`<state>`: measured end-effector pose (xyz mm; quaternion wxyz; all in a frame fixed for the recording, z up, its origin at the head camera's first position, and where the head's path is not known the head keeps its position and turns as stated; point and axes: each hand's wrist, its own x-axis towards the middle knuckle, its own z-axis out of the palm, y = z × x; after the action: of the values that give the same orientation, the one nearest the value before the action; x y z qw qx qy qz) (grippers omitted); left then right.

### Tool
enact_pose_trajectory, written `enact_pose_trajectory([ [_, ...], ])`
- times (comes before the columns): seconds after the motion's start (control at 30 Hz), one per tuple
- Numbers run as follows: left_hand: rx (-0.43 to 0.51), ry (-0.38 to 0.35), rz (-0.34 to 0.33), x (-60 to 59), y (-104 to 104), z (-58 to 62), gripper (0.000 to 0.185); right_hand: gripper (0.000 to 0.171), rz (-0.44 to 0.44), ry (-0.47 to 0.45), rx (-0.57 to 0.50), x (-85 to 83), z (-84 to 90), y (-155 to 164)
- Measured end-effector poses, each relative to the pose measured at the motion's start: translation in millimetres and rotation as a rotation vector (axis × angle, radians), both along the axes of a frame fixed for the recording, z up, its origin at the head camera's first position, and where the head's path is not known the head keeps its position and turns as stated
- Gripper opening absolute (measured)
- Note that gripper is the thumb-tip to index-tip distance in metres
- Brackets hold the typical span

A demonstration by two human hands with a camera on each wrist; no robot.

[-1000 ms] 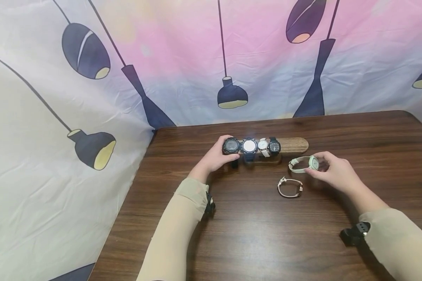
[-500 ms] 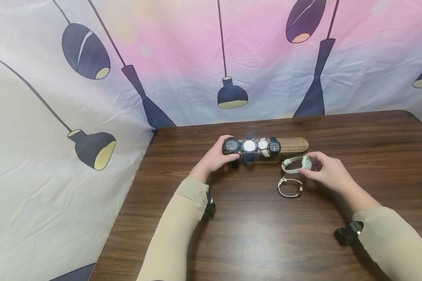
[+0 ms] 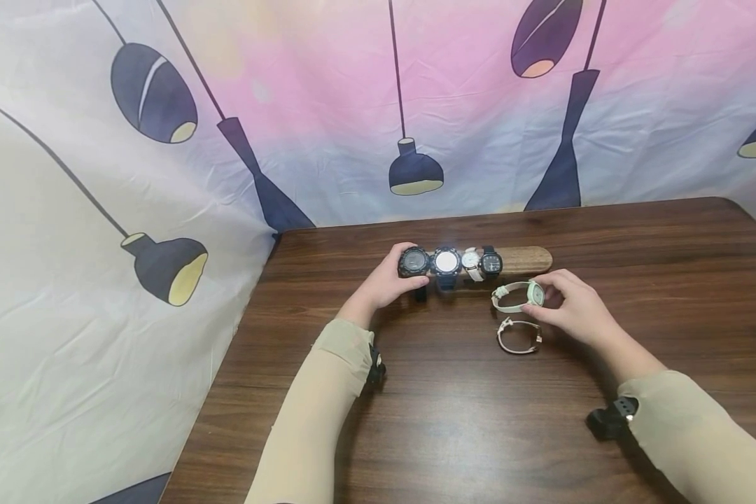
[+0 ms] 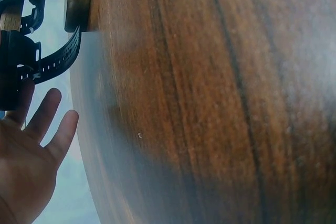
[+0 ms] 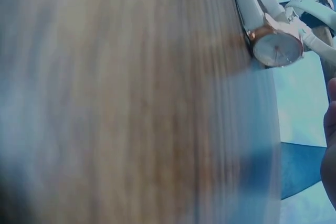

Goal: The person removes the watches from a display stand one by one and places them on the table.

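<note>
The right hand (image 3: 570, 308) pinches a pale green watch (image 3: 515, 296) just above the table (image 3: 479, 420), between the wooden stand (image 3: 526, 260) and a rose-gold watch (image 3: 519, 336) lying flat; the loose strap could snag that watch or knock the black watch (image 3: 491, 262) nearest it on the stand; the left hand (image 3: 387, 280) steadies the stand's far end, fingers straight in the wrist view; the stand's base is hidden; both wrist views are blurred.

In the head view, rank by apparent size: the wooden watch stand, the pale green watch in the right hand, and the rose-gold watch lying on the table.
1. wooden watch stand, clearly longest.
2. and 3. pale green watch and rose-gold watch: their loops look about alike, so no ranking.
</note>
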<state>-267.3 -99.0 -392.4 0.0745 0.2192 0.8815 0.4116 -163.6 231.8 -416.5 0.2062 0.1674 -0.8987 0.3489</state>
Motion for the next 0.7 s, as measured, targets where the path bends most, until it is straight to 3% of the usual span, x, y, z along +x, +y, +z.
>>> enact_pose_trajectory([
  [0.7, -0.014, 0.013, 0.007, -0.2, -0.2, -0.9, 0.067, 0.044, 0.110, 0.006, -0.012, -1.8, -3.0, -14.8],
])
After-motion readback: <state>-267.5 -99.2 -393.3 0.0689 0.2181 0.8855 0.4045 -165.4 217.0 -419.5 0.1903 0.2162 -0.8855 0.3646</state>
